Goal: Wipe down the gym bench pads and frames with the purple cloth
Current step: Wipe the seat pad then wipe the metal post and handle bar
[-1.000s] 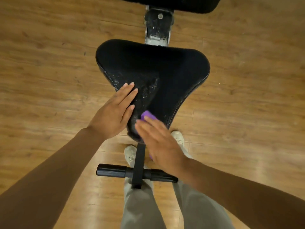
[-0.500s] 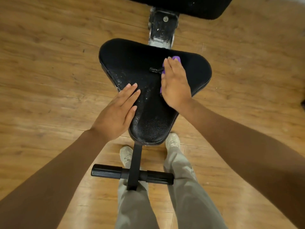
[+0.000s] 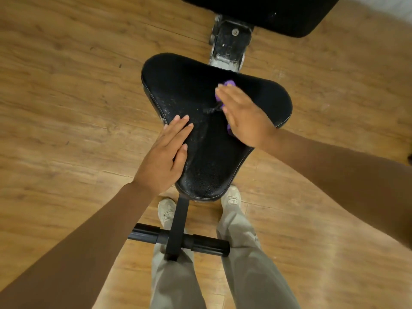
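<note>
I see my flat right hand (image 3: 245,114) pressing the crumpled purple cloth (image 3: 229,82) on the triangular, pebbled black leather seat pad (image 3: 189,90); my left hand (image 3: 165,155), fingers straight, rests on its left edge.

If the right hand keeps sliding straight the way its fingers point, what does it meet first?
The right hand, flat on the purple cloth, points up and slightly left across the seat pad. Past the pad's far edge, the first thing in line is probably the scuffed metal frame bracket, though it seems to sit lower than the pad.
</note>
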